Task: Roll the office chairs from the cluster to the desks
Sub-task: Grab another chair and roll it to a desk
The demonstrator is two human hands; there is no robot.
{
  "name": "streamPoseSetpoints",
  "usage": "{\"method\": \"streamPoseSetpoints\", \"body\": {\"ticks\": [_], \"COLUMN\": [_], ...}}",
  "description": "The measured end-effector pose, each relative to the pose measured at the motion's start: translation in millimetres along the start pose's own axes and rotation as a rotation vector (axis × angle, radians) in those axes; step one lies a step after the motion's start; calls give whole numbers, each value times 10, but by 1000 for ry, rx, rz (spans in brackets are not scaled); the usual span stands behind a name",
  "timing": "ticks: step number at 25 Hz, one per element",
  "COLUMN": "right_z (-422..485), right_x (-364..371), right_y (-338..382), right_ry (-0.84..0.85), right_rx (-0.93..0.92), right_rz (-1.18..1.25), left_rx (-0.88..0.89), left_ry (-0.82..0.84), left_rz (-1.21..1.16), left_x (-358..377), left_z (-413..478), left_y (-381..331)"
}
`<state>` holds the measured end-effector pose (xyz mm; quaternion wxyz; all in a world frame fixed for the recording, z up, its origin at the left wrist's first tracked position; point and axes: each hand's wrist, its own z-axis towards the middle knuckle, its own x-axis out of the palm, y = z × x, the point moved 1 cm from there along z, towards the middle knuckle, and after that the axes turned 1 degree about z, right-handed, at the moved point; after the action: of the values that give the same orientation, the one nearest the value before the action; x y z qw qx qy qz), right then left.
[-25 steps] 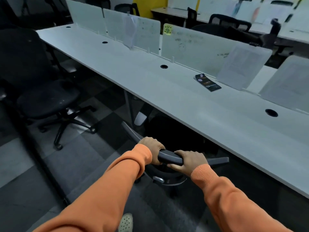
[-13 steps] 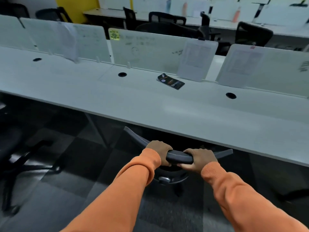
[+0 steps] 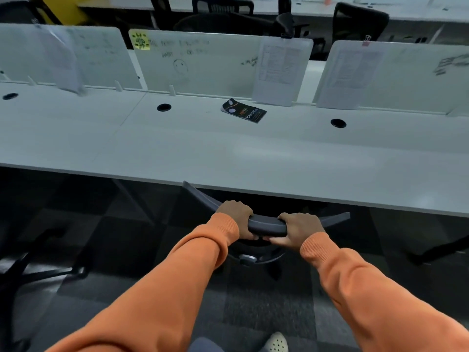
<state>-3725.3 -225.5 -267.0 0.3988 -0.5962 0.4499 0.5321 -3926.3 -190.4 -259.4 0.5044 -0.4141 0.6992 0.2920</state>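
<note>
A dark office chair point(image 3: 266, 224) stands right in front of me, its curved grey top rail just short of the edge of the long white desk point(image 3: 228, 153). My left hand point(image 3: 237, 217) grips the rail's left half. My right hand point(image 3: 297, 226) grips the right half, fingers curled under it. The seat and most of the backrest are hidden in shadow under the desk. Below the rail I see the chair's hub and part of its base.
White divider panels point(image 3: 203, 62) with papers clipped on line the desk's far side. A black leaflet point(image 3: 243, 111) lies on the desk. Another chair's wheeled base point(image 3: 38, 270) stands on the floor at the left. More dark chairs point(image 3: 357, 21) stand behind the dividers.
My view swung to face the desk square on. The chair, held in both hands, has rolled closer to the desk edge. The chair at the left has slid almost out of view.
</note>
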Motion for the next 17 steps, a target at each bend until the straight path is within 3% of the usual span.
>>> {"method": "streamPoseSetpoints", "body": {"ticks": [6, 17], "right_z": [-281, -1261], "right_x": [-45, 280], "right_y": [154, 1396], "right_ry": [-7, -200], "right_rx": [125, 457], "right_rz": [-101, -6], "left_rx": [293, 801], "left_ry": [157, 35], "left_rz": [160, 267], "left_x": [-46, 197], "left_z": [-64, -924], "left_y": [39, 335]}}
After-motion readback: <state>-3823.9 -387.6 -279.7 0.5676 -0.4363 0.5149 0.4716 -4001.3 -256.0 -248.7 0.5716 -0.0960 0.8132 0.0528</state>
